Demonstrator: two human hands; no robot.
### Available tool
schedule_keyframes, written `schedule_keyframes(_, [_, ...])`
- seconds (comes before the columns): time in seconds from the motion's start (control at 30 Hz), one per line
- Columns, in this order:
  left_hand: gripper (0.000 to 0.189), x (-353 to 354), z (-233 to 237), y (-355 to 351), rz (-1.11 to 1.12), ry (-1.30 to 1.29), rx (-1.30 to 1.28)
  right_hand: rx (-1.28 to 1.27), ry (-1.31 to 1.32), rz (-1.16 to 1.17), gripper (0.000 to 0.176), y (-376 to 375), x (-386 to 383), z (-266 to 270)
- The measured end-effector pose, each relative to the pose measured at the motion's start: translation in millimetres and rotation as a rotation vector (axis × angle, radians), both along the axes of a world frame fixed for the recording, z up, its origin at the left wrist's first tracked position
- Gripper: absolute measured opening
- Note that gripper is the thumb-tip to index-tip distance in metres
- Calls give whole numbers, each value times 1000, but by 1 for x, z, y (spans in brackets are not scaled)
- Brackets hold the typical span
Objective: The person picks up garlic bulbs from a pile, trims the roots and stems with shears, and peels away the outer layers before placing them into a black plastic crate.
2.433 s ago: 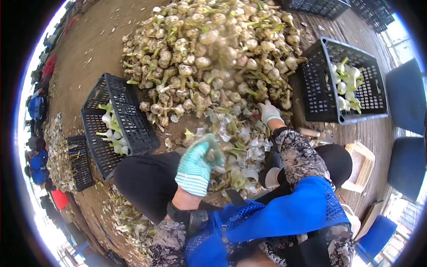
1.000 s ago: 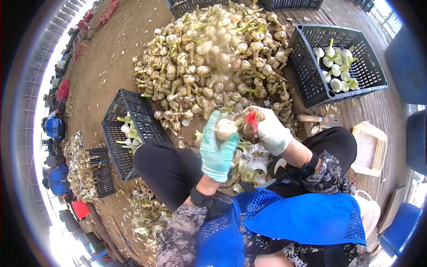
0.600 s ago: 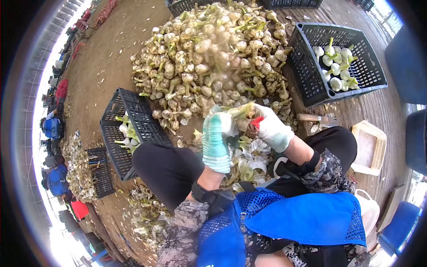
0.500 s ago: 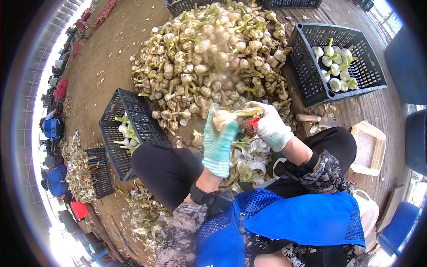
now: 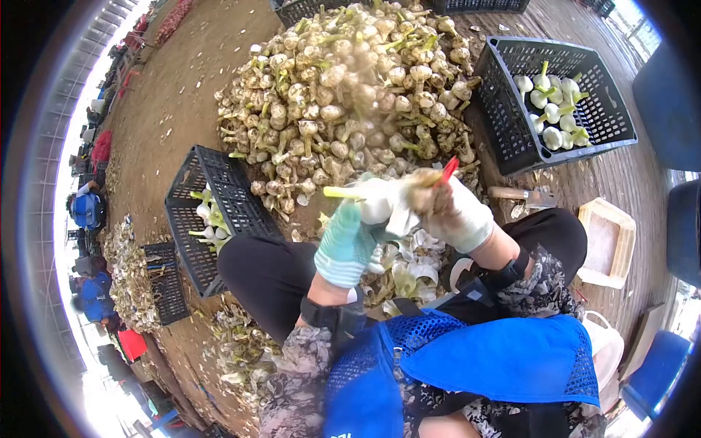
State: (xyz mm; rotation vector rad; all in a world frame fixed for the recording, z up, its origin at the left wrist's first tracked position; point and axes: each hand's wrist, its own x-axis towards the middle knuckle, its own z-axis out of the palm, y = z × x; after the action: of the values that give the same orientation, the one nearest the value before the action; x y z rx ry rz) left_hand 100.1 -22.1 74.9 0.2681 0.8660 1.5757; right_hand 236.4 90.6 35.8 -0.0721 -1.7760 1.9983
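Observation:
My left hand [image 5: 345, 248], in a white and green glove, is closed around a garlic bulb [image 5: 376, 207]. The bulb looks white and clean, and its pale green stem points left. My right hand [image 5: 464, 219], in a whitish glove, pinches brownish outer garlic skin [image 5: 422, 191] at the bulb's right side. Motion blurs this skin. A small red piece [image 5: 450, 169] sticks up from the right hand; its kind cannot be made out. Below both hands, peeled garlic skins [image 5: 412, 274] lie heaped between my legs.
A big heap of unpeeled garlic [image 5: 328, 95] lies ahead. White bulbs sit in a black crate [image 5: 504, 109] at right and another crate [image 5: 244, 193] at left. By my right knee lie a wooden-handled trowel-like tool [image 5: 511, 193] and a pale wooden-framed tray [image 5: 621, 252]. People work far left.
The bulb has turned, so its stem points left instead of right, and its white surface shows. Brown skin has come away into my right hand. The red piece has swung upward.

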Motion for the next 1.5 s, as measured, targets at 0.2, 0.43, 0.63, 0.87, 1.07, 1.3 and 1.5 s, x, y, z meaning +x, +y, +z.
schedule_keyframes(0.2, [59,-13,-7,-19,29,201,-55,284,-517,-299,15,47,-2,7])
schedule_keyframes(0.43, [72,-24,-27,-26,-6,701,-60,717,-803,4,42,6,-6,-3])
schedule_keyframes(0.63, [65,-15,-36,-22,-75,757,-103,415,-794,-58,38,11,-26,14])
schedule_keyframes(0.87, [60,-12,-26,-24,6,486,-121,-176,-632,-146,26,12,-10,23])
schedule_keyframes(1.07, [60,-8,-38,-21,20,685,-161,611,-546,-373,6,-15,-11,16])
schedule_keyframes(1.3, [63,-6,-22,-21,-63,449,-126,16,-462,-216,34,14,-11,-10])
schedule_keyframes(1.5, [66,-5,-44,-13,221,240,-99,-20,-565,-216,35,-15,-22,14])
